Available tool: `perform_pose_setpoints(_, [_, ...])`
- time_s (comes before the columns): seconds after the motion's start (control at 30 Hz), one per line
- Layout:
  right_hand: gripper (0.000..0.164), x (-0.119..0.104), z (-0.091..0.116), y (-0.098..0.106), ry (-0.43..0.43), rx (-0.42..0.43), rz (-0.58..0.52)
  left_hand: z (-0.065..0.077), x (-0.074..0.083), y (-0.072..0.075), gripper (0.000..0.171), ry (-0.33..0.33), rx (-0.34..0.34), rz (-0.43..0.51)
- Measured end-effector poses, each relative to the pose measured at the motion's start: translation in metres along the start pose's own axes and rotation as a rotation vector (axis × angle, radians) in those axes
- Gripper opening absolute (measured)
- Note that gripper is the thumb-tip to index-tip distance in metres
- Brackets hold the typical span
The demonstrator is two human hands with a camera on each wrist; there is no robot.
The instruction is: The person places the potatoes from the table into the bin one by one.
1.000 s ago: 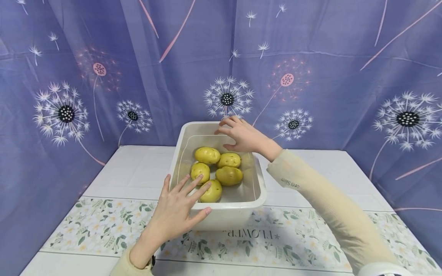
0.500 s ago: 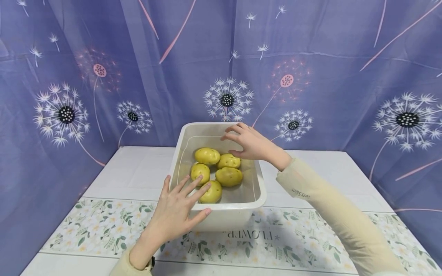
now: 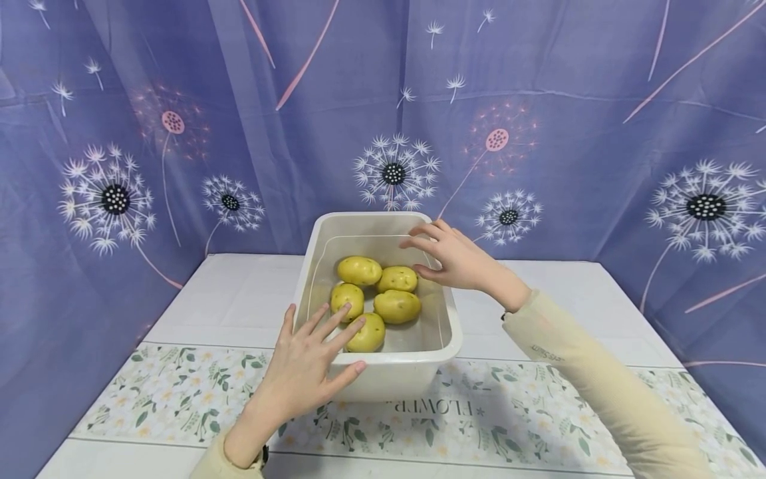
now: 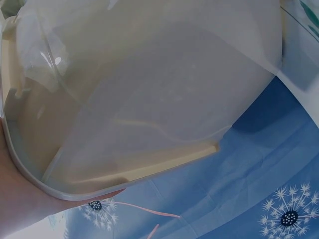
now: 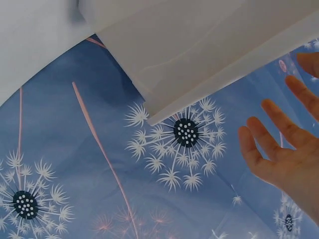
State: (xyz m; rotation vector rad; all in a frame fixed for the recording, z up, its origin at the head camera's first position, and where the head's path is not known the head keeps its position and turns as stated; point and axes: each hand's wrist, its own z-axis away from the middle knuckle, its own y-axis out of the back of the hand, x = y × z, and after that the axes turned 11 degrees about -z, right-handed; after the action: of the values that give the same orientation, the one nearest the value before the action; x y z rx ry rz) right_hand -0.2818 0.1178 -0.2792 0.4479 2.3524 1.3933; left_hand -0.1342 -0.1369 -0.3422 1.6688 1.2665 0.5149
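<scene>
Several yellow potatoes [image 3: 397, 307] lie on the floor of a pale grey plastic tub [image 3: 407, 380]. My left hand [image 3: 304, 362] is spread over the tub's near left corner, its fingers reaching over the rim and partly covering the nearest potato [image 3: 370, 336]. In the left wrist view the tub wall [image 4: 164, 94] fills most of the frame, with a bit of that hand at lower left. Above the tub's far right rim, my right hand [image 3: 457, 258] has loosely bent fingers and holds nothing. The right wrist view has this hand [image 5: 294, 139] apart from the tub [image 5: 199, 45].
The tub stands on a white table cover [image 3: 251, 286] with a flowered, lettered band [image 3: 197, 392]. A purple-blue curtain [image 3: 311, 146] with dandelion prints hangs behind and at both sides.
My right hand has drawn back from the tub's far end, moving right and toward me along the rim. The left hand, tub and potatoes stay put.
</scene>
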Motion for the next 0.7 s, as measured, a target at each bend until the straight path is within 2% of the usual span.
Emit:
perform_pose_setpoints(0.4, [0.036, -0.009, 0.022, 0.003, -0.050, 0.005, -0.005, 0.001, -0.001, -0.001, 0.052, -0.010, -0.001, 0.042])
perform_pose_setpoints(0.7, [0.033, -0.013, 0.039, 0.002, -0.042, 0.063, -0.032, 0.001, -0.004, 0.003, 0.051, -0.022, -0.021, 0.083])
